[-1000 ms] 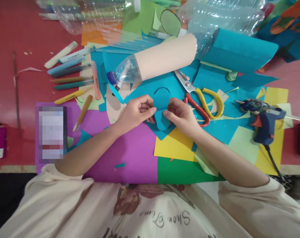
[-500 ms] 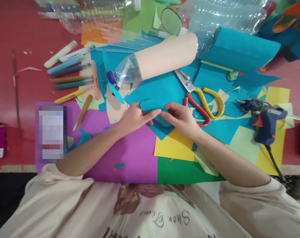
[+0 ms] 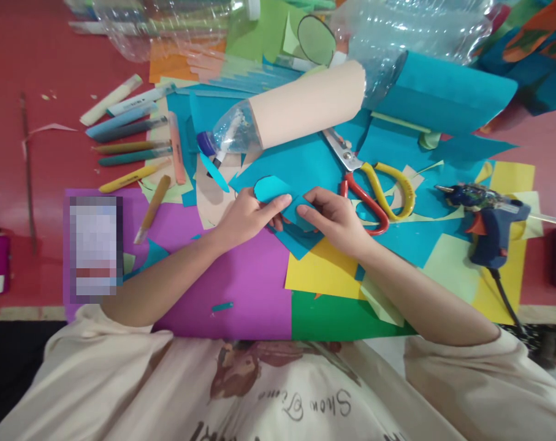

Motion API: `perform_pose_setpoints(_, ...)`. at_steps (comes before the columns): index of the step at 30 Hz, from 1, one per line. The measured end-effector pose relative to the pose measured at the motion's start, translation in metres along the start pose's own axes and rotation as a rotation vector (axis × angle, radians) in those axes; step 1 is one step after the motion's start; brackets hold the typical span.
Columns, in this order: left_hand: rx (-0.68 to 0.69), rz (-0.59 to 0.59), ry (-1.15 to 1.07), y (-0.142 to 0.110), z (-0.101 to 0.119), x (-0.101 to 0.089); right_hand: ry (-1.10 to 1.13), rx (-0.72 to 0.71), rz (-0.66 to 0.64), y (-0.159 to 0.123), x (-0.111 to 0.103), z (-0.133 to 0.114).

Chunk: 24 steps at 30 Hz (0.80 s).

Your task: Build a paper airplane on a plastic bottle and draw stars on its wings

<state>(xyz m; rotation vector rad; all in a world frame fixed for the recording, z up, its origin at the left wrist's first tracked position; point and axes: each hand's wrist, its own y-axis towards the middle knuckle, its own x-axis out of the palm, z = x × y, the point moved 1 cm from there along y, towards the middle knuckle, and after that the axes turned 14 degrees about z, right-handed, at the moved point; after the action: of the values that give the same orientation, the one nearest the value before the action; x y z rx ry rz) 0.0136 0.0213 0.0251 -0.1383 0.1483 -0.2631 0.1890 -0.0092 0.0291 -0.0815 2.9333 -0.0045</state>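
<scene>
From my remote seat, I have the blue paper piece (image 3: 271, 187) just left of the scissors (image 3: 349, 160). My left hand (image 3: 252, 214) pinches it, thumb on top and fingers underneath; my right hand (image 3: 335, 214) pinches its right side, probably because thin paper needs support at both edges. My fingers hide too much to be sure it's folded. Right of the scissors, the glue gun (image 3: 501, 226) lies handle toward me, seemingly for easy reach.

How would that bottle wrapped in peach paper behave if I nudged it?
The wrapped bottle would probably roll, since it looks round and lies on its side. It's likely light, being clear plastic where uncovered. Its paper sleeve might crease.
</scene>
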Motion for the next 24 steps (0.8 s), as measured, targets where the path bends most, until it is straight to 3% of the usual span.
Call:
perform_pose_setpoints(10,-0.064,-0.008,0.004,-0.0004,0.0018,-0.0012,0.014,-0.013,-0.004,0.0001,-0.0002,-0.0003)
perform_pose_setpoints(24,0.037,-0.004,0.118,-0.0019,-0.0066,-0.0026,-0.022,-0.011,0.016,-0.0004,-0.0006,-0.0012)
